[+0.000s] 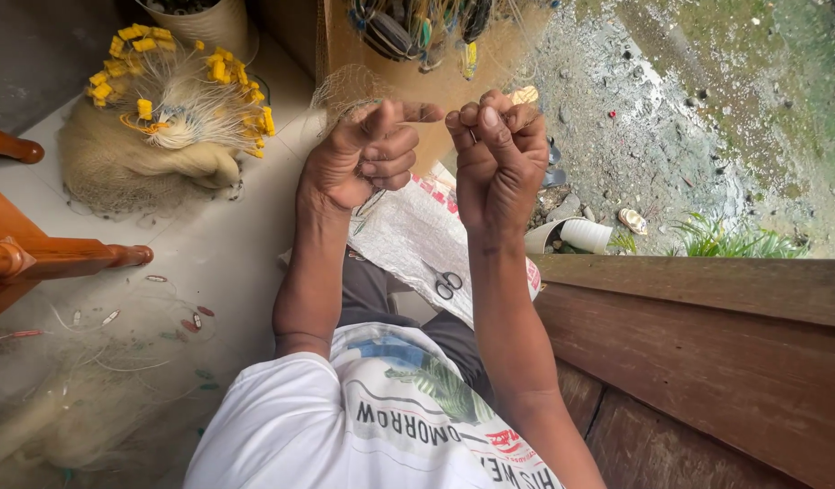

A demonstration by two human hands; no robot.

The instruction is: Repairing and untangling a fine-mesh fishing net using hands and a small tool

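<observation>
a: how are the hands?

b: both are raised in front of the chest, forearms reaching up and away from the body, wrists nearly level. the left hand is curled into a loose fist, thumb laid over the bent index finger and pinching a bit of fine fishing net, which rises in a thin mesh from the fist. the right hand is curled tighter, knuckles up, thumb pressed down on the fingertips; it seems to pinch a fine line, too thin to be sure of.

a: are the hands touching?

b: no, just beside each other, a narrow gap between the index finger of the left and the knuckles of the right.

a: what lies below them?

b: a white woven sack spread over the lap, with small scissors lying on it near its right edge.

a: and around?

b: on the tiled floor, toward its far left corner, a heap of net with yellow floats. more pale net with small floats is spread at the near left. a wooden chair arm juts in from the left edge. a brown wooden ledge runs along the right, with wet ground beyond it and a white cup lying there.
</observation>
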